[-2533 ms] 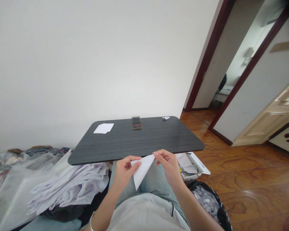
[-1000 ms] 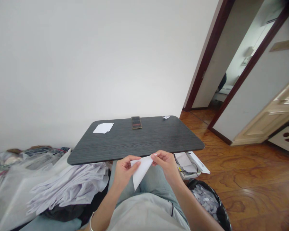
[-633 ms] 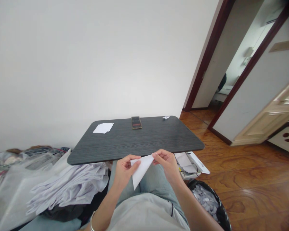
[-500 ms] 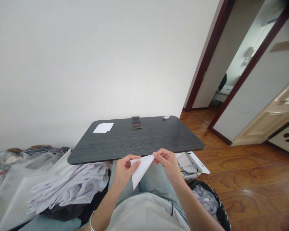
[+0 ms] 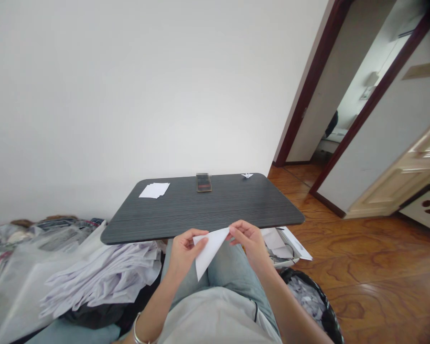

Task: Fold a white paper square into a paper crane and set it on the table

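A white sheet folded into a triangle hangs over my lap, just before the near edge of the dark table. My left hand pinches its left corner between thumb and fingers. My right hand pinches the upper right corner, with its fingers curled. The paper's tip points down toward my legs.
On the table lie a small stack of white sheets, a phone and a small folded paper figure. A heap of crumpled paper lies at the left. A bin with scraps and an open box stand at the right on the wooden floor.
Both hands have kept their pinch on the folded paper. The right hand's fingers shifted slightly along the top corner, and the view barely moved.
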The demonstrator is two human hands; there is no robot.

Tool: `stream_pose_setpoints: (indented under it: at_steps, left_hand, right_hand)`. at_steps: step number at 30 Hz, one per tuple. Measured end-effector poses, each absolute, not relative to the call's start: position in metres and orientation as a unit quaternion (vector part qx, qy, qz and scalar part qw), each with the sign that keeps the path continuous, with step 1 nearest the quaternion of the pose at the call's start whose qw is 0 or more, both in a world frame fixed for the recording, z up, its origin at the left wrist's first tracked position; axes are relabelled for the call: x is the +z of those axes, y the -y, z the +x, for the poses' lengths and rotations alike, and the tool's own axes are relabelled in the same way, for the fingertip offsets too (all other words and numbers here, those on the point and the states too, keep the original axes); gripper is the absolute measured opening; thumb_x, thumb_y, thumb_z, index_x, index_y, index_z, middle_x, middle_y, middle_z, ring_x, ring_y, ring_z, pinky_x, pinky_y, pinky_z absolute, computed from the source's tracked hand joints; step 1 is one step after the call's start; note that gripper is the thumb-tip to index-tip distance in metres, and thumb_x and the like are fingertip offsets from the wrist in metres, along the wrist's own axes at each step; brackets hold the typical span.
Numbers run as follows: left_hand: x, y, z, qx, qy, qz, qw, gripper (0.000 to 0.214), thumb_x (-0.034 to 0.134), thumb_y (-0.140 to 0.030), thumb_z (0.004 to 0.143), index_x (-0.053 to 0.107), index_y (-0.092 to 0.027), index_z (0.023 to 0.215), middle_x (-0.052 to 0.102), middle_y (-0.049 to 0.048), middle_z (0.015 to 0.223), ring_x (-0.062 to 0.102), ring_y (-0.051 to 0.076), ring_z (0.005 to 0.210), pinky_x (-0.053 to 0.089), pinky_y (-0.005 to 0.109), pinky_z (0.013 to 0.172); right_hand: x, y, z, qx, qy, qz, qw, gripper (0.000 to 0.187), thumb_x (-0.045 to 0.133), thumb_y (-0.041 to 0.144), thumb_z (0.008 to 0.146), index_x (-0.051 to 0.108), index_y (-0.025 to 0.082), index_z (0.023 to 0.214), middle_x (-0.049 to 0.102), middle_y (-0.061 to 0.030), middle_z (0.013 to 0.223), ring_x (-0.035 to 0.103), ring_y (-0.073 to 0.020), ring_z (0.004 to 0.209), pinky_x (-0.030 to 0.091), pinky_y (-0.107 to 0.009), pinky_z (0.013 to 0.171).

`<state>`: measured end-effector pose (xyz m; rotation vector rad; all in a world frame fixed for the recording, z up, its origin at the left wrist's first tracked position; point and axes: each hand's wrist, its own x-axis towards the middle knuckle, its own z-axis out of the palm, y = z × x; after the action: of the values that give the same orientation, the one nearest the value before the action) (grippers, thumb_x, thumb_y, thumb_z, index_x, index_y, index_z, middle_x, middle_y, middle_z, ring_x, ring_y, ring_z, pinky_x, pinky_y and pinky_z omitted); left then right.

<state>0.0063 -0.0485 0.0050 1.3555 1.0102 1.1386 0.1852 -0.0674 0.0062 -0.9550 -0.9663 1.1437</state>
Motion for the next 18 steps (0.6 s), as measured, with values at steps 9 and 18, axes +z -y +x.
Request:
stream_pose_setpoints:
  at_steps: [9,18]
  left_hand:
    - [0.0056,0.0495,0.007,0.475,-0.418,0.572,0.522,0.026,0.07,-0.034,0.065,0.069,-0.013,0.08,0.068,0.0052,0.073,0.055,0.012,0.054,0.039,0.02,0.048]
    - [0.0053,0.0503,0.007,0.475,-0.421,0.577,0.513,0.024,0.07,-0.032,0.065,0.07,-0.014,0.079,0.069,0.0054,0.073,0.057,0.013,0.057,0.04,0.021,0.049]
  right_hand:
    - [0.003,0.0672,0.1823,0.501,0.416,-0.415,0.635,0.027,0.075,0.04,0.062,0.059,0.018,0.063,0.063,0.0007,0.056,0.059,-0.0124,0.053,0.046,-0.02,0.046]
    - [0.0078,0.0707,0.1806,0.49,0.419,-0.416,0.641,0.022,0.071,0.037,0.066,0.06,0.018,0.062,0.06,0.0011,0.057,0.056,-0.0121,0.055,0.044,-0.019,0.047]
